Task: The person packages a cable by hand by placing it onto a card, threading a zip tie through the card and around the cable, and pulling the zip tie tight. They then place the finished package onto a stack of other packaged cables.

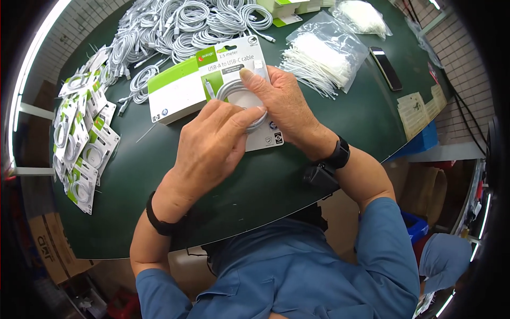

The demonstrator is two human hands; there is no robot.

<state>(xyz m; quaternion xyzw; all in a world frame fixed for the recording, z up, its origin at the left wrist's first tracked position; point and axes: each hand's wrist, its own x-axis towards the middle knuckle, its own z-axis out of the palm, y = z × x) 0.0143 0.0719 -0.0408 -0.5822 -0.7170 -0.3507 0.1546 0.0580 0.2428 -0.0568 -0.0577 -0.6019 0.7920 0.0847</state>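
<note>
A white and green packaging card (241,56) is tilted up over the table, gripped along its right side by my right hand (289,106), whose thumb presses on the front. A coiled white USB cable (229,87) lies against the card's face, and one plug shows near the card's upper right. My left hand (210,135) is closed over the lower left of the coil, its thumb and fingers pinched together on it. Those fingers hide part of the coil and the card. Just behind and to the left stands a stack of similar cards (178,90).
Loose coiled cables (191,21) heap at the back. Carded cables (79,133) overlap along the left edge. White cable ties (319,58) spill from a clear bag at back right, near a phone (386,69) and a worn paper (419,112). Another person (443,260) is at far right.
</note>
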